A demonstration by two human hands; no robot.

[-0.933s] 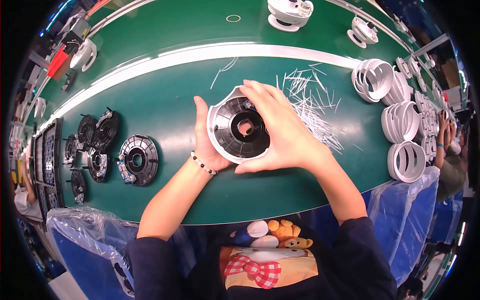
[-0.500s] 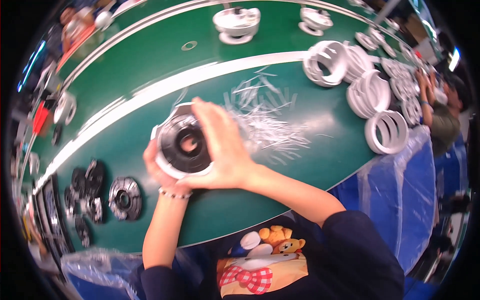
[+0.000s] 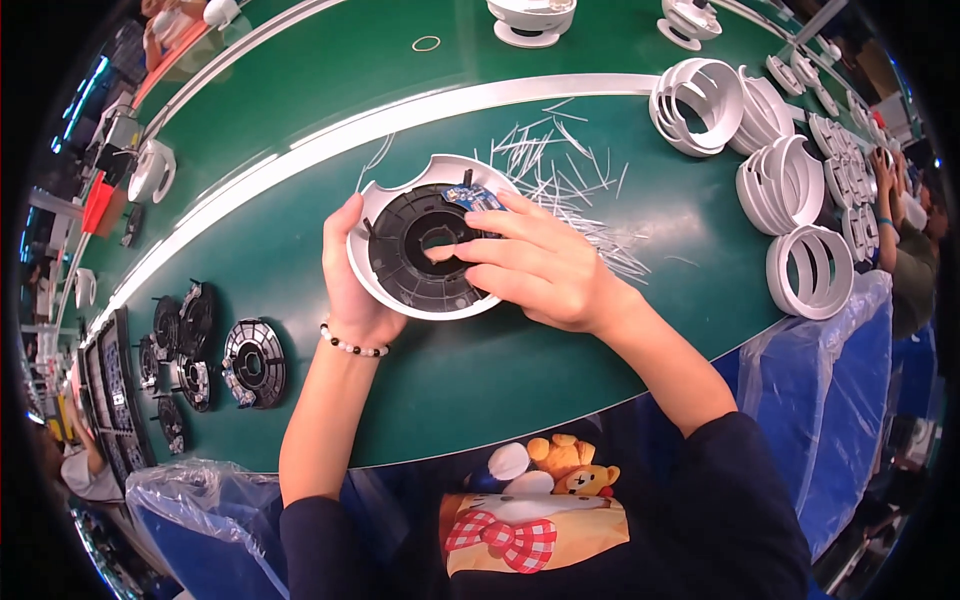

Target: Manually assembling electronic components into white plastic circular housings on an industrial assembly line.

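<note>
white and round, a shell (image 3: 452, 167) is held over a green bench (image 3: 600, 350), open side up; it shows no long axis, only a shallow notch in its far rim. the left hand (image 3: 352, 285) clasps the shell's left side, thumb along the outside, other fingers mostly hidden beneath. the right hand (image 3: 550, 268) reaches in from the shell's right, fingers loosely spread across a black disc (image 3: 395, 250) that lies inside; its thumb is out of sight, so whether it pinches cannot be told. both hands are at the shell, so neither is nearer. a blue circuit board (image 3: 470, 197) sits within the shell at its far right, close to the right index finger. to the shell's left, well apart from it, more black discs (image 3: 268, 362) rest. beyond the shell and to its right, thin white strips (image 3: 545, 160) are scattered; well to its right are open white rings (image 3: 782, 272). farthest beyond it, past a pale ledge (image 3: 560, 88), are white domed units (image 3: 530, 18).
</note>
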